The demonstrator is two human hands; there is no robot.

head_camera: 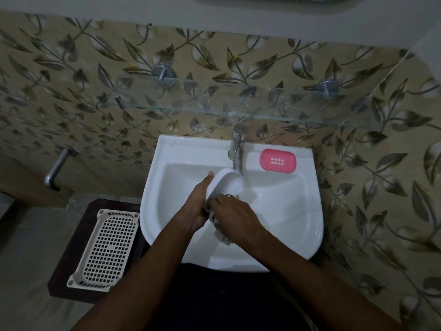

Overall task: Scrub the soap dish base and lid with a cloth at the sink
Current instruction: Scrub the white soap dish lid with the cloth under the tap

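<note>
Over the white sink [298,211] my left hand [195,204] grips a white oval soap dish part [226,182], tilted on edge just below the tap [237,149]. Whether it is the lid or the base, I cannot tell. My right hand [235,215] is closed on a pale cloth [220,236], pressed against the lower end of the white part; a bit of cloth hangs below the palm. The pink soap dish part [278,161], with a grid of small holes, lies flat on the sink's back ledge to the right of the tap.
A glass shelf [214,101] on two metal brackets juts out above the tap. A white perforated plastic basket [107,247] rests on a dark stool left of the sink. A metal pipe [56,168] sticks out of the leaf-patterned wall at left.
</note>
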